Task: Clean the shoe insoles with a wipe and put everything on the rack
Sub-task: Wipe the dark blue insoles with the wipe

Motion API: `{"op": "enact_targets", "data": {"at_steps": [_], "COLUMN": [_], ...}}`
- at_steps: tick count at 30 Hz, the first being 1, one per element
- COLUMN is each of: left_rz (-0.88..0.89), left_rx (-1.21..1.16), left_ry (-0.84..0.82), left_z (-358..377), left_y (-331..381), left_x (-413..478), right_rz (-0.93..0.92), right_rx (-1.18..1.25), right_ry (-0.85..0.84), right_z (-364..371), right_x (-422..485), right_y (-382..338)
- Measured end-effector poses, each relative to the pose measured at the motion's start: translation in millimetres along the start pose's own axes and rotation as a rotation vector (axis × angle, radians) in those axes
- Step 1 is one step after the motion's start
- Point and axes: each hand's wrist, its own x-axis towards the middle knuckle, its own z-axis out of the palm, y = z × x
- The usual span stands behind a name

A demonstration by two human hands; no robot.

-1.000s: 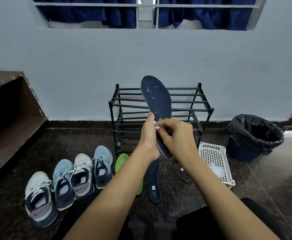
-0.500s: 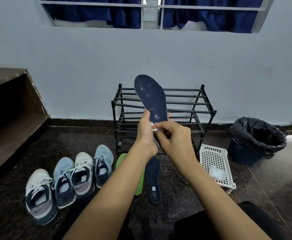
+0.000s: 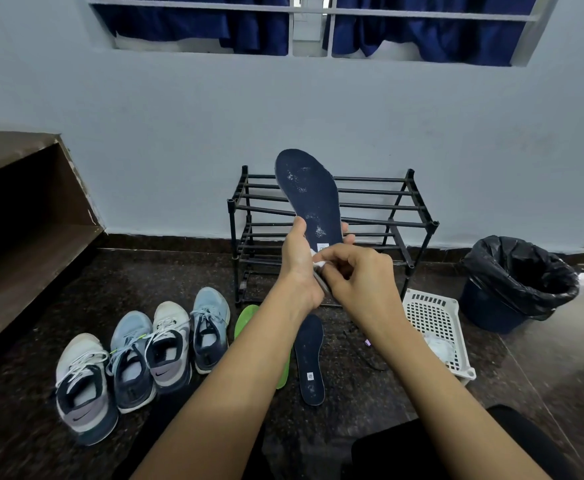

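Note:
A dark blue insole (image 3: pixel 309 195) with pale specks stands upright in front of the black metal rack (image 3: pixel 401 209). My left hand (image 3: pixel 299 261) grips its lower part from the left. My right hand (image 3: pixel 356 271) pinches a small white wipe (image 3: pixel 318 263) against the insole's heel end. On the floor lie a second dark blue insole (image 3: pixel 309 358) and a green insole (image 3: pixel 245 320), partly hidden by my left forearm. Several sneakers (image 3: pixel 145 355) stand in a row at the left.
A white perforated basket (image 3: pixel 432 327) with a pale bundle inside sits on the floor right of my hands. A bin lined with a black bag (image 3: pixel 515 282) stands at the far right. A wooden shelf unit (image 3: pixel 24 230) fills the left side.
The held insole has shifted slightly and leans a little more to the left at its top. My right hand with the wipe stays at the heel end.

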Motion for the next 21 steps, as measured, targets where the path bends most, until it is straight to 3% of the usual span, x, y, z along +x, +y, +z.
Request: {"op": "enact_targets", "data": {"at_steps": [10, 21], "left_rz": [-0.030, 0.061], "left_rx": [0.041, 0.013], "left_ry": [-0.031, -0.039], "left_z": [4, 0], "left_y": [-9, 0], "left_x": [-4, 4], "right_rz": [-0.114, -0.161], "right_rx": [-0.098, -0.138], "right_ry": [0.138, 0.116], "right_z": [3, 10], "right_x": [4, 1], "right_y": [6, 5]}}
